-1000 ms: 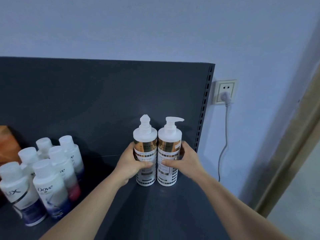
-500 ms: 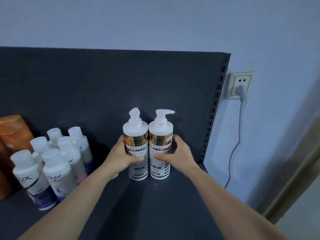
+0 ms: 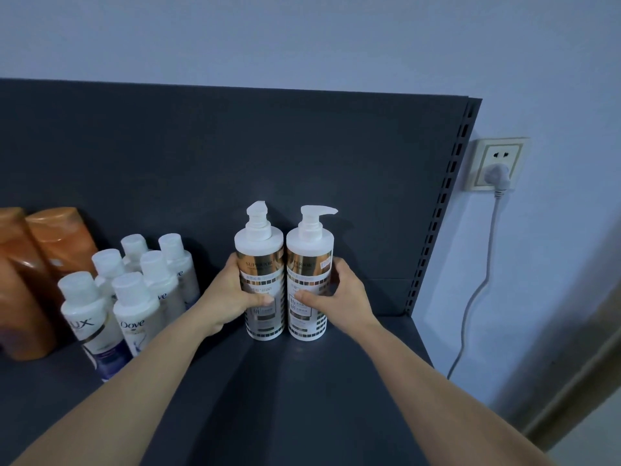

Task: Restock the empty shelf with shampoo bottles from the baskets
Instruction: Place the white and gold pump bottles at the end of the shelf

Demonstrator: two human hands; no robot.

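- White plastic banded with gold foil fills both grips: the left hand (image 3: 232,297) wraps the cylindrical, white-and-gold left pump bottle (image 3: 258,245), and the right hand (image 3: 341,294) wraps the matching right pump bottle (image 3: 309,248). Thumbs lie across the printed labels and fingers curl behind.
- Both bottles stand upright with their long axes vertical and their sides touching. Their bases appear to rest on the dark grey metal shelf deck (image 3: 302,398).
- The pair stands near and to the left of the slotted dark upright post (image 3: 440,210), with bare deck between. The right hand is the nearer to the post.
- The right bottle's spout points toward the post.
- Releasing probably means drawing each hand sideways without tipping its bottle.
- Further left of the post stand small white flip-cap bottles (image 3: 134,297), then orange bottles (image 3: 50,243).
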